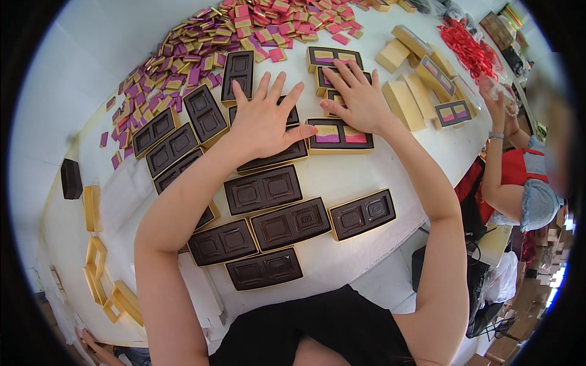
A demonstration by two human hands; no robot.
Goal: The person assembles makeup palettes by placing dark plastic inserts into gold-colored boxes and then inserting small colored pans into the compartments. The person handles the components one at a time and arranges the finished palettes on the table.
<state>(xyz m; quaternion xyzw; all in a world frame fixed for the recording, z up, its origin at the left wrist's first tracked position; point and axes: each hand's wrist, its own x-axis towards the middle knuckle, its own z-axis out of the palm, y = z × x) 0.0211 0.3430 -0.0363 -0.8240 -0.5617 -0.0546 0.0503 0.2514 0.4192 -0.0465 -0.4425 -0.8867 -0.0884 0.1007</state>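
My left hand (264, 119) lies with fingers spread over gold boxes with dark two-cavity trays; its thumb reaches toward a filled box (340, 146). That box holds two wrapped pieces, pink and purple with gold. My right hand (360, 102), fingers apart, rests over a column of filled boxes, partly hiding them. At the column's far end a filled box (334, 58) shows pink-and-gold pieces. Nearer me are several boxes with bare cavities, among them one tray box (263, 189) below my left hand and another (362, 215) to the right.
A large heap of small wrapped pieces (244, 27) covers the far side. Gold boxes (410, 100) are piled at the right, near red ribbons (467, 49) and another person's arm (495, 122). Empty gold sleeves (94, 268) and a dark tray (71, 179) lie at the left.
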